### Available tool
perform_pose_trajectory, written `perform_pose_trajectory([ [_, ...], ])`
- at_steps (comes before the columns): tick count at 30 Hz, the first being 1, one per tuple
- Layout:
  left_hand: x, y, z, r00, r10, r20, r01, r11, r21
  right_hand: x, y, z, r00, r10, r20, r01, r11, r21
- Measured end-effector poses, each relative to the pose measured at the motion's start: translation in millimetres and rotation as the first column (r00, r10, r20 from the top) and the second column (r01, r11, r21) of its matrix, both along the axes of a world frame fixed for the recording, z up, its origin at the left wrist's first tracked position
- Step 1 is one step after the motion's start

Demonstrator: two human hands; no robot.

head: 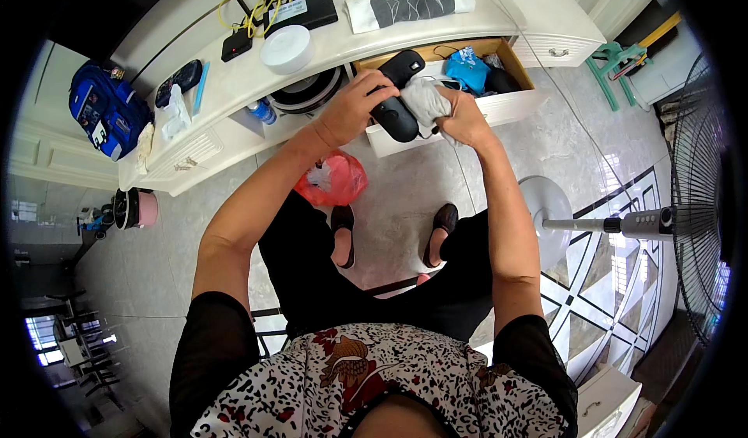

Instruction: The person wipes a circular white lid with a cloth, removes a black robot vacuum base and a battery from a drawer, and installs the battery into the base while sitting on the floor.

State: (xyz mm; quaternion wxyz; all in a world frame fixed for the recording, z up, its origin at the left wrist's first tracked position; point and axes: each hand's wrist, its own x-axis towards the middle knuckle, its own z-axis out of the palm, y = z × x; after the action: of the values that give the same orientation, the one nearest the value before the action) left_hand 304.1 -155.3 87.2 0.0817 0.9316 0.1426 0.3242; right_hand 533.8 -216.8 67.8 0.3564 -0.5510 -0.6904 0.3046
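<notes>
My left hand (357, 106) grips a black elongated device (396, 117) around its narrower middle. Both ends of the device are rounded, and its exact kind is unclear. A light grey cloth (428, 100) is bunched in my right hand (467, 119), lying against the device's right side. Both hands are above the front of an open drawer (403, 141) in a white cabinet. Inside the drawer, a blue bag (467, 70) lies among dark items and cables. A thin dark cord hangs below the cloth; where it leads is hidden.
On the cabinet top (228, 84) are a router (304, 12), a round white container (286, 49) and a folded printed cloth (412, 2). A red plastic bag (342, 178) stands on the floor before my feet. A standing fan (619, 224) is at the right.
</notes>
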Motion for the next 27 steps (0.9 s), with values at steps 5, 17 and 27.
perform_pose_trajectory([
  [5,-5.6,8.2,-6.2,1.000,0.003,0.014,-0.002,1.000,-0.020,7.9,-10.5,-6.0,0.908,-0.074,0.412,0.155,0.974,-0.167],
  [17,-10.2,7.8,-14.3,0.995,0.087,0.049,-0.079,0.985,-0.153,35.9,-18.8,3.4,0.710,-0.648,0.275,0.631,0.759,0.161],
  [27,10.7,-3.7,-8.4,0.998,-0.006,0.063,0.015,0.990,-0.142,-28.7,-18.2,-1.2,0.865,-0.460,0.200,0.362,0.849,0.384],
])
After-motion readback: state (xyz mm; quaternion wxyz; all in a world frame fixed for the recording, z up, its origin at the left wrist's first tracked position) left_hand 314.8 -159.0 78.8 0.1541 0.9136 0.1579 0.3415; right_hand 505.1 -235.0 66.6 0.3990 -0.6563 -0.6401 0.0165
